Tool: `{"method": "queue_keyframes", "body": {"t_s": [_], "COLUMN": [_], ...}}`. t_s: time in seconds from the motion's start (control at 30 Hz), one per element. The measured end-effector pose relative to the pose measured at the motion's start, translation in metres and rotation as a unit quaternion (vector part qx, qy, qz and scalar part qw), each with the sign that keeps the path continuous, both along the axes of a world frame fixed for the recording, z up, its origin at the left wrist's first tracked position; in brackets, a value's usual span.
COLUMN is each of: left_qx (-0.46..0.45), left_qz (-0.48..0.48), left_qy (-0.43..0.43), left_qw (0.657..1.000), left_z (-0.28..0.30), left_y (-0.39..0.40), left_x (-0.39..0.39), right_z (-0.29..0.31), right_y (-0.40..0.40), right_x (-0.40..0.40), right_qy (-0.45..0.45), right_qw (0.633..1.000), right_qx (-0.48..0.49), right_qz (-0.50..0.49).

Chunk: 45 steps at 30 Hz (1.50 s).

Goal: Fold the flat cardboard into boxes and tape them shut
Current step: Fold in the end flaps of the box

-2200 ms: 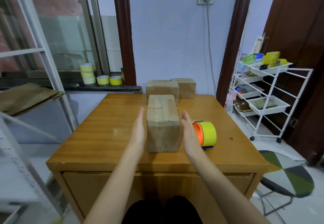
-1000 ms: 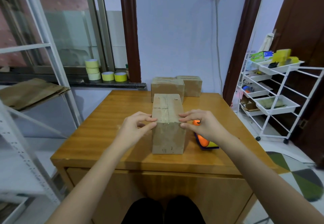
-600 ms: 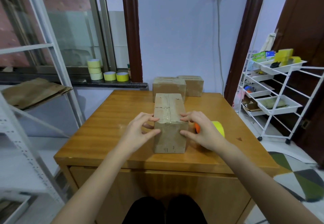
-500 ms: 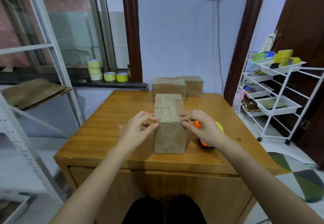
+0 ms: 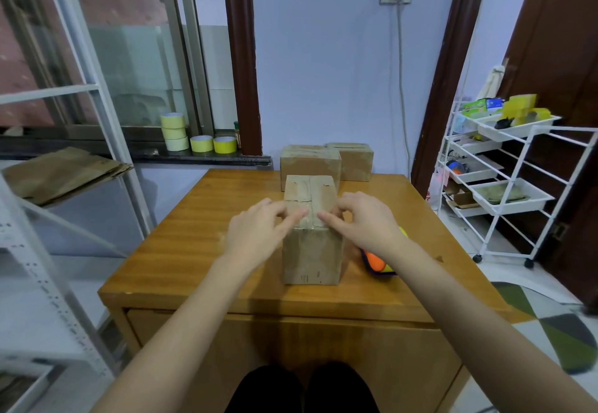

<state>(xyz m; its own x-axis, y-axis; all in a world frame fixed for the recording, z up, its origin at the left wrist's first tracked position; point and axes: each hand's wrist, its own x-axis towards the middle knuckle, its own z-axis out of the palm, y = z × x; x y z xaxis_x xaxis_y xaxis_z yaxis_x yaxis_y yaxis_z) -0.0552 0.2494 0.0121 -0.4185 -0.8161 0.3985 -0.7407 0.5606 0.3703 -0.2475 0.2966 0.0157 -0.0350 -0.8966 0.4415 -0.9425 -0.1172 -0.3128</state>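
Head view: closed cardboard box (image 5: 311, 244) stands near front-centre of wooden table (image 5: 194, 250), clear tape over its top seam. Left hand (image 5: 259, 231) w/ curled fingers at box's top left edge, thumb laid on the taped top. Right hand (image 5: 362, 221) same on the right edge, thumb tip on the tape; both grasp the box top. Orange/yellow tape dispenser (image 5: 377, 262) lies just right of box, partly hidden under right wrist. Two more closed boxes at table's back edge: one (image 5: 309, 163) directly behind the held box, other (image 5: 354, 160) beside it to the right; contents not visible. Flat cardboard (image 5: 61, 173) stacked on white shelf, left. Tape rolls (image 5: 194, 137) on window sill. White trolley (image 5: 504, 166) at right: top tray holds yellow items & small packets, lower trays hold misc. bits, too small to tell.
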Motion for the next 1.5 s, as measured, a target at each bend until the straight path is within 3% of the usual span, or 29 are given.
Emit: {"method": "queue_keyframes", "body": {"t_s": [0.17,0.33,0.47,0.67,0.77,0.93,1.07,1.17,1.33,1.5], "left_qx": [-0.119,-0.189,-0.150,-0.094,-0.064,-0.032,0.026,0.043,-0.095,-0.197], "left_qz": [0.013,-0.047,-0.036,0.023,-0.004,-0.055,-0.085,-0.102,-0.064,-0.117], "left_qy": [-0.076,-0.005,0.004,-0.019,-0.027,-0.028,0.034,0.018,-0.084,-0.132], "left_qw": [0.990,0.981,0.988,0.995,0.998,0.998,0.995,0.994,0.990,0.964], "left_z": [-0.018,-0.044,-0.053,-0.036,-0.024,-0.014,-0.014,-0.010,-0.007,-0.019], "left_y": [-0.012,-0.012,-0.008,-0.006,-0.010,-0.014,-0.013,-0.011,-0.001,0.003], "left_x": [-0.001,0.004,0.006,-0.005,0.000,0.011,0.018,0.021,0.006,-0.022], "right_z": [-0.024,-0.065,-0.068,-0.042,-0.034,-0.032,-0.032,-0.031,-0.028,-0.032], "right_y": [-0.004,0.003,0.010,0.000,-0.001,0.002,0.006,0.009,0.014,0.022], "right_x": [0.001,-0.004,-0.005,0.007,0.001,-0.019,-0.023,-0.024,-0.020,-0.012], "right_qy": [0.049,0.008,-0.092,-0.044,-0.062,-0.171,-0.180,-0.176,-0.184,-0.265], "right_qw": [0.994,0.985,0.982,0.987,0.992,0.980,0.977,0.978,0.977,0.959], "right_qx": [-0.101,-0.163,-0.146,-0.154,-0.110,-0.057,-0.040,-0.013,0.010,-0.036], "right_qz": [0.010,0.053,0.080,-0.013,0.002,0.085,0.109,0.111,0.110,0.095]}}
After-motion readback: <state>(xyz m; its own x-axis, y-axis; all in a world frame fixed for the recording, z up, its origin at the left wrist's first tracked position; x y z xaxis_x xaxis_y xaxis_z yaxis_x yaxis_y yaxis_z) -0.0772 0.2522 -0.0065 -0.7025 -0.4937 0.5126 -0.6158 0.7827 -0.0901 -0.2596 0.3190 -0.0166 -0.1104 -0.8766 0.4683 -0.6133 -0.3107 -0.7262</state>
